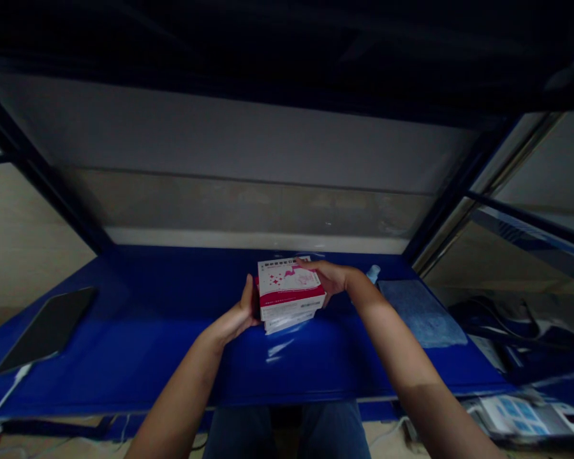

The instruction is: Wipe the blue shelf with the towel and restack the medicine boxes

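A white and magenta carton point(291, 290) with printed lettering sits in the middle of the blue shelf, on top of at least one more white carton point(289, 322). My left hand point(239, 312) presses against the left side of the cartons, thumb raised along the edge. From the right, my right hand point(329, 278) grips the upper carton, with fingers over its top edge and right side. Both hands hold the pile between them. How many cartons lie underneath I cannot tell.
On the left of the blue shelf point(162, 357) lies a dark tablet point(48, 328) with a white cable point(9, 395). A folded blue-grey cloth point(423, 312) and a light blue bottle cap or tube point(373, 273) are at the right. Blue frame posts rise on both sides, with a dark shelf overhead.
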